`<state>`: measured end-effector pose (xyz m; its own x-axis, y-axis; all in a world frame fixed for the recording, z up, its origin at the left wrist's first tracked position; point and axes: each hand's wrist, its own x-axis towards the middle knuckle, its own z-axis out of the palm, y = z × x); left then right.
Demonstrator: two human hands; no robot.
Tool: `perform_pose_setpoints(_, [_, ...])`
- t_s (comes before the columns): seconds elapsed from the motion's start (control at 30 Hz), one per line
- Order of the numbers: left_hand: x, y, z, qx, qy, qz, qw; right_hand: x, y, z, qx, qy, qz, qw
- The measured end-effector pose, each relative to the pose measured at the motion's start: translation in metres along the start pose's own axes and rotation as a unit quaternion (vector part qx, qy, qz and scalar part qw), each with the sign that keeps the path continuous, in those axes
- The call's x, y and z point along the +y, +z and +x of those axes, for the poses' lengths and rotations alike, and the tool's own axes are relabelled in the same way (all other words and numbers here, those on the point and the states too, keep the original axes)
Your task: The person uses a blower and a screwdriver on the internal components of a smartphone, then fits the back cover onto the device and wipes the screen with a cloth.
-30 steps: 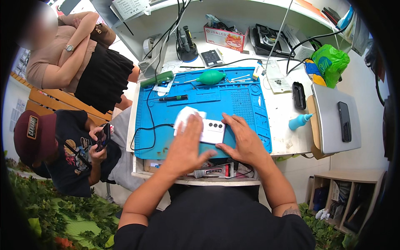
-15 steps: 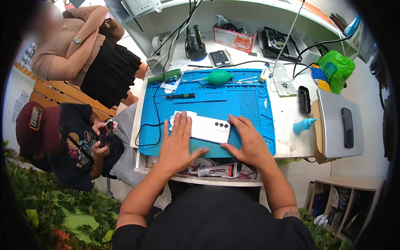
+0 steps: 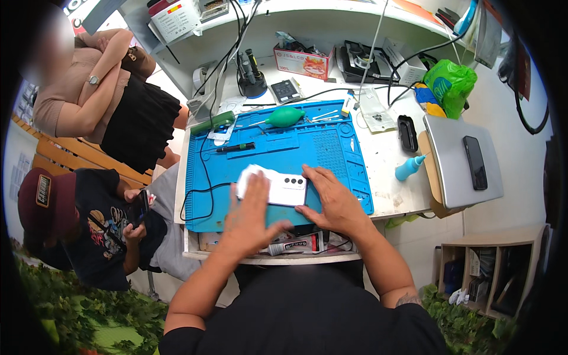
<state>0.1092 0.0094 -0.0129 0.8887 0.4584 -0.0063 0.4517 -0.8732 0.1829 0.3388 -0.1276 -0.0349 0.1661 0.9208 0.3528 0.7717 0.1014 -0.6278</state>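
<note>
- Where the head view looks down on the table [image 3: 387,198], a white smartphone [image 3: 287,191] lies back up, its three dark camera lenses toward the right end, on the near part of a blue work mat [image 3: 284,158].
- The left hand [image 3: 249,208] is spread flat, fingers pointing away from the person and thumb out to the side, over a white cloth [image 3: 242,173] at the phone's left end; the fingers are slightly blurred.
- The right hand [image 3: 332,198] curves around the phone's right end, fingers at the far corner and thumb at the near one, with a gap between them.
- Farther up the mat lie a dark screwdriver [image 3: 235,147], a green air blower [image 3: 284,116] and cotton swabs [image 3: 325,116]; a black cable [image 3: 211,190] loops over its left side.
- Below the mat's near edge, an open drawer [image 3: 195,253] holds a tube [image 3: 296,244].
- To the right stand a light-blue bottle [image 3: 408,169] and, beyond it, an open black case [image 3: 407,134]; a black phone [image 3: 474,163] rests on a silver laptop [image 3: 452,131].
- At the left, a seated person [image 3: 97,222] in a maroon cap holds a phone; another person [image 3: 80,97] stands with arms crossed.
</note>
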Motion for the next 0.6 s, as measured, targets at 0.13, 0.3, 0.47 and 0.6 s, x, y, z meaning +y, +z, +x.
perform_pose_setpoints(0.13, [0.007, 0.001, 0.021, -0.009, 0.049, -0.093, 0.994, 0.000, 0.002, 0.001, 0.013, -0.016, -0.006, 1.000])
perform_pose_setpoints(0.3, [0.006, -0.010, 0.036, 0.076, 0.133, -0.170, 0.974, 0.004, 0.001, -0.002, 0.028, -0.025, -0.012, 0.999])
perform_pose_setpoints(0.47, [0.002, -0.019, 0.067, 0.163, 0.105, -0.176, 0.965, -0.001, -0.007, -0.001, 0.024, -0.012, -0.008, 1.000])
perform_pose_setpoints(0.6, [-0.011, -0.016, 0.081, 0.079, 0.103, -0.170, 0.977, -0.008, -0.008, 0.005, -0.007, 0.030, 0.036, 0.999])
